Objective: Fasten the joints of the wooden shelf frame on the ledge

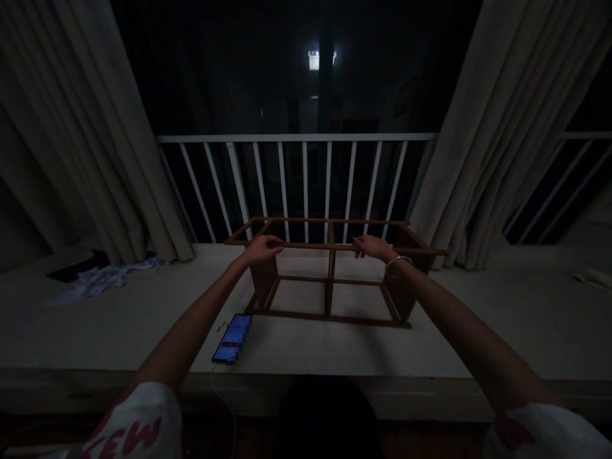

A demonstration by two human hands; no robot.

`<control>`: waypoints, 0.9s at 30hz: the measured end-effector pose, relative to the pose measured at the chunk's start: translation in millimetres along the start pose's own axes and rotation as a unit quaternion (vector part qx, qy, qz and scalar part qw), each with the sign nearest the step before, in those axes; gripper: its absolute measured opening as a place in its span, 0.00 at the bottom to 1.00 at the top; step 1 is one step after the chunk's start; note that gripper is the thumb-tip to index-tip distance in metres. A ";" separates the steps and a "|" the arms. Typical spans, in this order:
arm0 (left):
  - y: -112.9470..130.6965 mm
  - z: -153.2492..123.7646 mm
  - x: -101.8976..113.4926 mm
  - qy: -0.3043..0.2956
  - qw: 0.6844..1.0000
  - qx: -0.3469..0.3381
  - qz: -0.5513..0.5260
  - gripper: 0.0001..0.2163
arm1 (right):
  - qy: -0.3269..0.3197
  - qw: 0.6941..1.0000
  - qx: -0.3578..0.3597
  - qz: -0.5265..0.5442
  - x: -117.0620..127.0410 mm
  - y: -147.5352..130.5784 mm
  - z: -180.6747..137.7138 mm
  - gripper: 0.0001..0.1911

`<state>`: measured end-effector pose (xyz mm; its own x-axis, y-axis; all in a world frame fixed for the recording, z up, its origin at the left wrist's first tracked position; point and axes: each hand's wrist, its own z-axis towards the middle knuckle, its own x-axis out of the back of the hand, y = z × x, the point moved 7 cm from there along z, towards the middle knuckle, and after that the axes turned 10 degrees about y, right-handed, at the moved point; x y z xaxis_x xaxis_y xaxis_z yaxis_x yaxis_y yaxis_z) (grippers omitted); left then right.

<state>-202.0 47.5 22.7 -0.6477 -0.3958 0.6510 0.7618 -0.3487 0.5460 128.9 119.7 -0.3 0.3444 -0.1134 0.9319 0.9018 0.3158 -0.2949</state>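
A small brown wooden frame (329, 274), like an open shelf skeleton with a middle post, stands on a pale ledge (310, 347) in dim light. My left hand (262, 247) is closed over the frame's near top rail, left of the middle post. My right hand (373, 246), with a thin bangle on its wrist, grips the same rail to the right of the post. Both arms reach straight forward.
A lit phone (233, 339) with a cable lies on the ledge near my left forearm. Crumpled papers (100, 280) sit at the far left. A white railing (306, 182) runs behind the frame, with curtains (492, 127) on both sides.
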 end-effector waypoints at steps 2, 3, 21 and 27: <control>2.7 0.2 2.4 -0.005 1.000 0.007 0.002 0.16 | 0.000 1.000 0.005 0.015 0.6 -2.1 -1.2 0.24; 3.6 1.2 2.9 -0.011 1.000 0.010 0.005 0.16 | 0.001 1.000 0.005 0.023 1.5 -3.3 -2.2 0.24; 132.8 67.1 -146.1 -0.078 0.978 -0.035 -0.189 0.12 | 0.056 0.963 0.009 0.265 17.3 4.5 0.0 0.28; 160.7 71.4 -173.2 -0.006 0.991 -0.106 -0.077 0.08 | 0.058 0.965 -0.004 0.257 13.1 17.5 12.9 0.29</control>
<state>33.4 120.7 35.3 -0.7550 -0.3150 0.5752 0.6337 -0.5761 0.5163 145.8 136.0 9.6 0.7727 -0.0485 0.6329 0.6065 0.3506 -0.7136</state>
